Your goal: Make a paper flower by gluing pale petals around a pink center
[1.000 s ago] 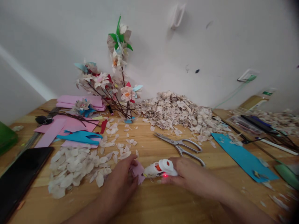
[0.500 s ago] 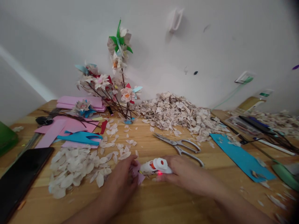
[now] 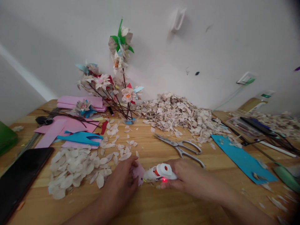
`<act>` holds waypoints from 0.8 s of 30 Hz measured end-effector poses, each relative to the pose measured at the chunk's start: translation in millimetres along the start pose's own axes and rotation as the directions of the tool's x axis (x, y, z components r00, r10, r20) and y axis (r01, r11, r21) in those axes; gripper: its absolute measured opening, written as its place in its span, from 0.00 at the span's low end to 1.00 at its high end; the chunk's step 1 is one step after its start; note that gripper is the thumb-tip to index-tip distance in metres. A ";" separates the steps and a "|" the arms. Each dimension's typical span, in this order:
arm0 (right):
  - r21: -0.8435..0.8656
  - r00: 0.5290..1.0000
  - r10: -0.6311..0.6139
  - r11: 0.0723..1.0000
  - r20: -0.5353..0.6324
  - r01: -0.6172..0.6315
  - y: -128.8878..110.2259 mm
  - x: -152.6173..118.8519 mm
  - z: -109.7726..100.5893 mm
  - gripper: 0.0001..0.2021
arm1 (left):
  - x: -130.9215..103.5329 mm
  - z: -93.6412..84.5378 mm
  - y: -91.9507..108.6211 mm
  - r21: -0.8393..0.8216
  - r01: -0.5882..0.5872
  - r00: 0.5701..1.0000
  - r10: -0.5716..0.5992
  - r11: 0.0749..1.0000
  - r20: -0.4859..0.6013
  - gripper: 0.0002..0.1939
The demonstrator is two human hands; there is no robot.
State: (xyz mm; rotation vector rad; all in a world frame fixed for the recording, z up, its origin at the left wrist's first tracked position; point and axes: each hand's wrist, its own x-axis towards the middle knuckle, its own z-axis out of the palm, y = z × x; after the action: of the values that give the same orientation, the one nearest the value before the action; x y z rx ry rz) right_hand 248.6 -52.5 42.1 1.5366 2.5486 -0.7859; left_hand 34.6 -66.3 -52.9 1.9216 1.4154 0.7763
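Note:
In my right hand [image 3: 181,175] is a white glue gun [image 3: 159,172] with a glowing red light, its nozzle pointing left. My left hand [image 3: 126,175] is closed on a small piece of pink paper [image 3: 138,172], partly hidden by the fingers. The glue gun's tip is right beside the paper's edge; whether they touch I cannot tell. Left of my left hand lies a spread of pale dried petals [image 3: 75,168]. Silver scissors [image 3: 180,147] rest on the wooden table just beyond the glue gun.
Handmade flowers [image 3: 127,94] on twigs stand in a clear cup at the back. A heap of dried petals [image 3: 173,109] lies against the wall. Blue paper [image 3: 243,157] is at the right, a black phone [image 3: 23,178] at the left, near pink sheets [image 3: 79,101].
My right hand has moved the glue gun slightly right and down, so more of the pink paper shows. My left hand has stayed almost still.

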 end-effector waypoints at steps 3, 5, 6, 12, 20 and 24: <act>-0.032 1.000 -0.005 0.999 -0.008 0.005 1.8 -5.2 -3.0 0.15 | -0.3 0.0 0.1 -0.001 0.017 1.000 -0.017 1.000 0.002 0.24; -0.017 1.000 -0.012 1.000 -0.019 0.011 2.8 -6.3 -5.1 0.14 | -0.4 0.0 0.5 -0.001 0.016 1.000 -0.016 1.000 0.006 0.24; -0.009 1.000 -0.008 1.000 -0.026 0.008 2.9 -5.7 -5.9 0.14 | -0.4 0.0 0.7 -0.001 0.011 1.000 -0.011 1.000 0.006 0.24; -0.022 0.999 0.009 1.000 -0.039 -0.010 -2.8 7.0 -7.0 0.15 | -0.1 -0.4 1.3 -0.005 0.004 1.000 -0.004 1.000 0.012 0.24; -0.070 0.999 0.050 0.996 -0.004 -0.050 1.3 5.5 -5.1 0.16 | 1.3 -0.2 0.5 0.000 0.005 1.000 -0.005 1.000 0.020 0.24; -0.035 1.000 0.027 0.999 0.016 -0.026 6.4 -2.0 -7.0 0.14 | -0.7 1.6 -1.1 0.007 0.005 1.000 -0.005 1.000 0.008 0.25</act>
State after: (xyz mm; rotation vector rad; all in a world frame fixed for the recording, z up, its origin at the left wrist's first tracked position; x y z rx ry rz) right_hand 256.3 -48.5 46.3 1.5445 2.5113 -0.7440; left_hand 35.0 -66.9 -54.7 1.9236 1.4196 0.7613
